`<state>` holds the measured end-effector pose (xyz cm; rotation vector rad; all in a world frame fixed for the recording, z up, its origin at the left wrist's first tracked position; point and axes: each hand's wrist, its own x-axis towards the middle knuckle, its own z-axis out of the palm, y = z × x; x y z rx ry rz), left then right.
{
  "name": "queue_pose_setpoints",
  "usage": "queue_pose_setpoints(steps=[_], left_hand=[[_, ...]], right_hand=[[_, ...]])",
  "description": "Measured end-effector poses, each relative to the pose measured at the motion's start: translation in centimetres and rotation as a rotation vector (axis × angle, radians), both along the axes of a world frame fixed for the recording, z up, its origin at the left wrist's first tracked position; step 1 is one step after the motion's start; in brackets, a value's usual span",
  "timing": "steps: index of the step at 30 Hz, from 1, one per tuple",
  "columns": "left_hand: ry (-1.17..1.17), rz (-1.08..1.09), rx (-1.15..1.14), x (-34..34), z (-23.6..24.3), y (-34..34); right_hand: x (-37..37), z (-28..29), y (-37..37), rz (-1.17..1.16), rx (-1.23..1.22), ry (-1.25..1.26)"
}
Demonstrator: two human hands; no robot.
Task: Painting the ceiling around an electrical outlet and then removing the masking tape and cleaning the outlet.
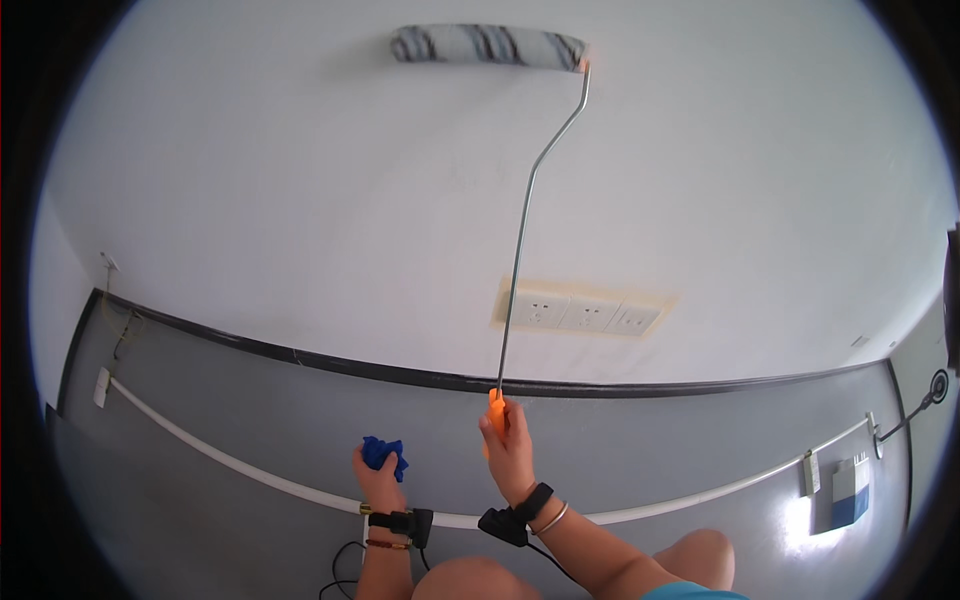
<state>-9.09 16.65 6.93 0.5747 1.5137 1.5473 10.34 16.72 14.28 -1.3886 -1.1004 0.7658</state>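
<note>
My right hand grips the orange handle of a paint roller, whose long, bent metal rod rises to a grey-and-white streaked sleeve at the white wall. Lower and to the left, my left hand has its fingers around a crumpled blue cloth. Behind the rod, a row of three white socket plates is edged with pale yellow tape. Both wrists carry dark straps with black devices.
A black skirting strip runs above the grey floor. A white pipe or conduit lies across it. A blue-and-white box, a stand with a round black head and cables are at the right; more wires hang at the left.
</note>
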Motion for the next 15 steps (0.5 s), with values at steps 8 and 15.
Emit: queue_pose_setpoints(steps=[8, 15], left_hand=[[-0.029, 0.013, -0.026, 0.2, 0.3, -0.3], [-0.006, -0.011, -0.033, 0.3, 0.7, -0.4]], right_hand=[[1.8, 6.0, 3.5, -0.004, 0.143, 0.031], [2.0, 10.0, 4.8, -0.061, 0.224, 0.058]])
